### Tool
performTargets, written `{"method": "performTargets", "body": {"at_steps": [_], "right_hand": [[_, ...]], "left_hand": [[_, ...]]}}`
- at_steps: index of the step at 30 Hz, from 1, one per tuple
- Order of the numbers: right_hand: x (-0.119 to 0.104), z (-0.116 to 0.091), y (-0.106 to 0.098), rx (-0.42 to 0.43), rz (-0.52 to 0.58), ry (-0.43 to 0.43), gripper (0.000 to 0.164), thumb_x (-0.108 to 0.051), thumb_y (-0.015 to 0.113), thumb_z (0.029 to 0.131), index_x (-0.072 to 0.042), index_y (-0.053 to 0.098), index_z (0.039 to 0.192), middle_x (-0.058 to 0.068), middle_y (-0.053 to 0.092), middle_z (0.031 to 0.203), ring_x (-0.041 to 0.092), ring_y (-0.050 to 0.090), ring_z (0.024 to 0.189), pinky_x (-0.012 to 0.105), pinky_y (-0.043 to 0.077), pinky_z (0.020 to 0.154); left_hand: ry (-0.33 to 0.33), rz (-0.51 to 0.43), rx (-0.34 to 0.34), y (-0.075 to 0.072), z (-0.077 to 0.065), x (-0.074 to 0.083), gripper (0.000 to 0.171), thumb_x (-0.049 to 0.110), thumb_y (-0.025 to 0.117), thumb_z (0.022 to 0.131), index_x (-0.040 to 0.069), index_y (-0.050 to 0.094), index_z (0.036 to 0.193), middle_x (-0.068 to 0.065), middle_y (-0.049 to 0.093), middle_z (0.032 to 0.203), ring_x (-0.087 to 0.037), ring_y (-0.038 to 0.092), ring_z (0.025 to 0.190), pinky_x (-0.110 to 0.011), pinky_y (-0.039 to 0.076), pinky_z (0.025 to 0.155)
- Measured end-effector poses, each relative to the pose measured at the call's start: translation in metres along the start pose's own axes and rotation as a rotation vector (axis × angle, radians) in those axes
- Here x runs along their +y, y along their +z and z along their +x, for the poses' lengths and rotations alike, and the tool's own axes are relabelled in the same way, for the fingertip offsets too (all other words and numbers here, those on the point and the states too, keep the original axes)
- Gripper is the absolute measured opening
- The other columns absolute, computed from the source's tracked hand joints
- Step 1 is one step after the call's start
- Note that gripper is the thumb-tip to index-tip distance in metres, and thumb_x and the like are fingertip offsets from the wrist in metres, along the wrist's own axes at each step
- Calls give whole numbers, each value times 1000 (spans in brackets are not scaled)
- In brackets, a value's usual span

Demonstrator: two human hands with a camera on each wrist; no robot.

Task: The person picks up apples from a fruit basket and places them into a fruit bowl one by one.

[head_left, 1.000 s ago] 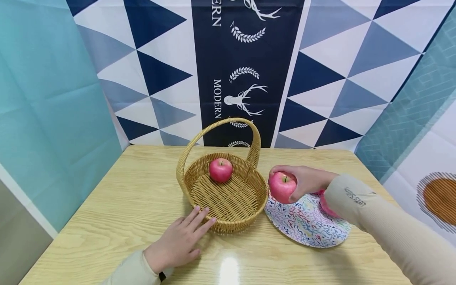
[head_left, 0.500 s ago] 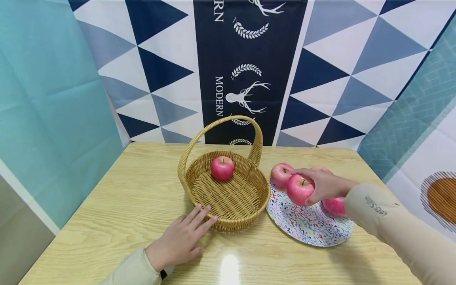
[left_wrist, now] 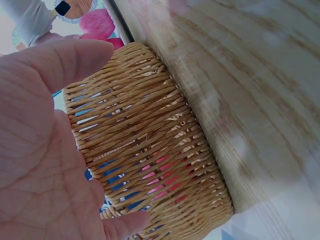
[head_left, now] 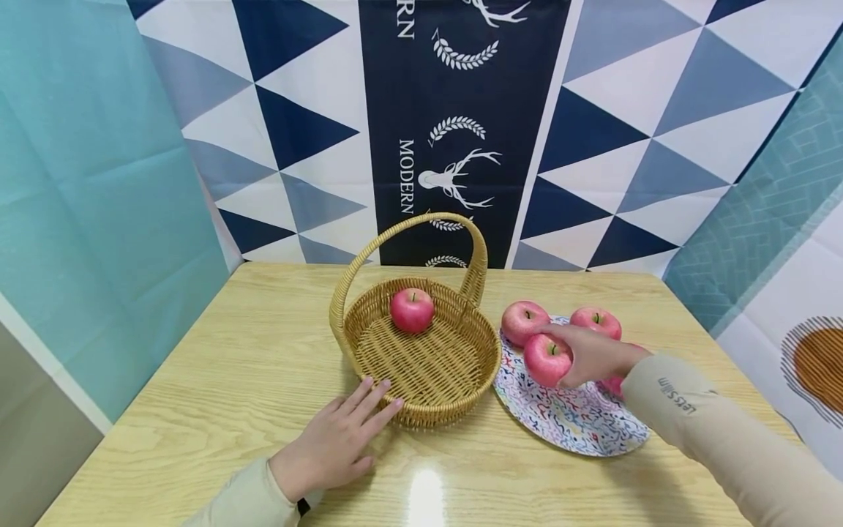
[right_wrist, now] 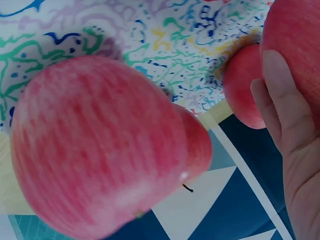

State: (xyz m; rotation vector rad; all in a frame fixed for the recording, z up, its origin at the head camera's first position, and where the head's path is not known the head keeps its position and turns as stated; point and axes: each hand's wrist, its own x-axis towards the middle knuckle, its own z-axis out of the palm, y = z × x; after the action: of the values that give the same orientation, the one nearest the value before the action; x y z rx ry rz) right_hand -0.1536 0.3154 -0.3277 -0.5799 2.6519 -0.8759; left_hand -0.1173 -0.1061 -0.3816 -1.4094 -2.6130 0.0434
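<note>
My right hand [head_left: 589, 356] grips a pink-red apple [head_left: 546, 361] over the patterned round plate [head_left: 560, 417]; whether that apple touches the plate I cannot tell. Its fingers curve along the same apple [right_wrist: 300, 45] in the right wrist view. Close behind sits another apple [head_left: 525, 322], and farther right an apple [head_left: 596, 320]. A further apple [head_left: 614, 386] is mostly hidden by the wrist. With fingers straight, my left hand [head_left: 332, 443] rests on the near left rim of the wicker basket [head_left: 428, 413]. One red apple [head_left: 412, 310] lies inside at the back.
The basket's tall arched handle [head_left: 388, 238] rises over its left and back. Light wooden table [head_left: 217, 380] surrounds basket and plate. A patterned cloth [head_left: 296, 132] hangs at the table's back edge, with more cloth along both sides.
Holding the apple, my right hand has moved right from near the basket over the plate, then slightly left and lower. The apples behind it now show more. My left hand stays in place.
</note>
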Motion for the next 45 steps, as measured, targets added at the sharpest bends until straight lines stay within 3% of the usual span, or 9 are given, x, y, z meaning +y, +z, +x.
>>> {"method": "performTargets", "body": {"at_steps": [3, 6, 11, 18, 24, 31, 45], "right_hand": [[5, 1, 3, -12, -20, 2, 82, -19, 85, 64, -5, 46, 135, 5, 56, 116, 27, 51, 106, 34, 50, 85], [6, -1, 6, -11, -62, 44, 83, -21, 86, 62, -6, 47, 135, 7, 56, 120, 29, 50, 109, 45, 49, 89], [6, -3, 9, 3, -170, 78, 85, -24, 87, 61, -7, 48, 134, 10, 56, 120, 34, 50, 111, 56, 46, 89], [11, -5, 10, 26, -202, 25, 80, -27, 86, 63, -6, 50, 132, 7, 57, 117, 30, 52, 108, 54, 47, 89], [13, -5, 10, 27, -139, 66, 83, -24, 86, 62, -6, 49, 134, 7, 56, 121, 31, 50, 111, 54, 46, 90], [19, -5, 10, 24, -60, 103, 81, -23, 86, 60, -10, 50, 132, 4, 55, 116, 28, 49, 108, 47, 50, 85], [25, 0, 5, -7, -58, 178, 86, -21, 86, 60, -9, 46, 135, 7, 54, 115, 29, 49, 106, 44, 52, 81]], "left_hand": [[-2, -4, 0, 0, 0, 0, 78, 36, 72, 81, 8, 39, 146, -21, 33, 150, -38, 34, 135, -48, 46, 93], [0, -3, 1, 0, 1, 0, 78, 36, 72, 80, 8, 40, 145, -21, 34, 150, -38, 35, 135, -47, 46, 93], [-2, -14, -7, 0, 0, 0, 78, 35, 72, 81, 8, 39, 146, -20, 33, 150, -38, 34, 135, -47, 47, 92], [-3, -22, 7, -1, -2, 0, 77, 35, 73, 80, 7, 41, 145, -21, 34, 149, -39, 35, 135, -47, 47, 91], [-2, -17, -2, -1, 0, 0, 77, 35, 73, 81, 8, 40, 145, -21, 34, 150, -38, 34, 135, -47, 47, 92], [-10, -25, -23, -1, 0, 1, 77, 35, 72, 81, 9, 39, 146, -20, 32, 151, -38, 33, 136, -47, 46, 93], [-5, -7, -17, -1, 0, 0, 78, 36, 72, 81, 9, 39, 146, -20, 33, 150, -38, 34, 136, -48, 46, 93]]}}
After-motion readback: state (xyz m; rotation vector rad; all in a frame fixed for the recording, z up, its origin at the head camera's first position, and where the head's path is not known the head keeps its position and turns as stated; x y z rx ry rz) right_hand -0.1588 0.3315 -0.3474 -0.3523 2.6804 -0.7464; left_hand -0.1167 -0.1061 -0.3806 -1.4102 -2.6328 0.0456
